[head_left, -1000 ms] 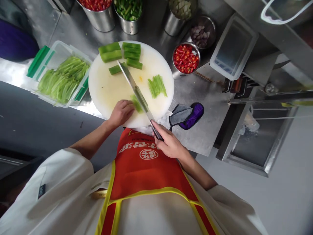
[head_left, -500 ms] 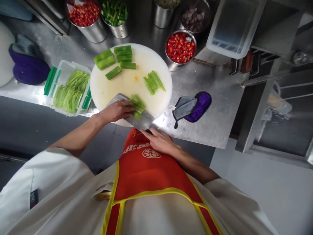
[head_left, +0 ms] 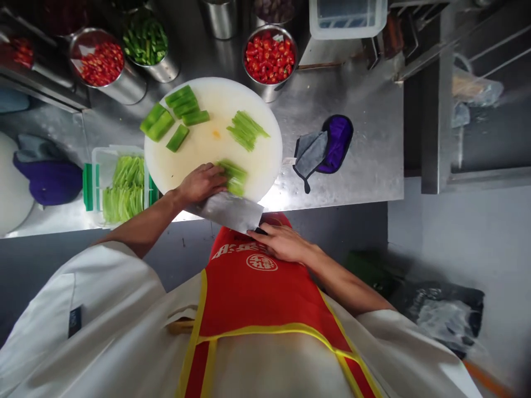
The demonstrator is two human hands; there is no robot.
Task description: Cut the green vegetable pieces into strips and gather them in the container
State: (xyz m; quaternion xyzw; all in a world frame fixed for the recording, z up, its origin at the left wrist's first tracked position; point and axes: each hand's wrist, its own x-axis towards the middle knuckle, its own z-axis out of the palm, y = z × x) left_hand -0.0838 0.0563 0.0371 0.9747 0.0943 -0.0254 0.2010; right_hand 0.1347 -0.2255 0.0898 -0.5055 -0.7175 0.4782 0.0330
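Observation:
Light green vegetable strips (head_left: 234, 178) lie in a pile near the front of the round white cutting board (head_left: 194, 160). My left hand (head_left: 204, 181) rests against this pile, fingers curled together on its left end. In my right hand (head_left: 284, 241) is the black handle of a cleaver, fingers wrapped round it. The cleaver's broad blade (head_left: 234, 211) lies flat at the board's front edge, partly beyond it and just in front of the pile. Another bunch of cut strips (head_left: 246, 130) sits at the board's right, and several thick green chunks (head_left: 160, 126) at its back left.
An open clear container (head_left: 97, 185) of green strips stands left of the board. Steel pots of red chillies (head_left: 269, 58) and green chillies (head_left: 146, 44) line the back. A purple-and-grey cloth (head_left: 326, 145) lies on the steel counter (head_left: 369, 160) to the right.
The cleaver has slid toward me, out from under the strips, to the board's front edge. My left hand stays at the pile. The camera view has turned and shifted.

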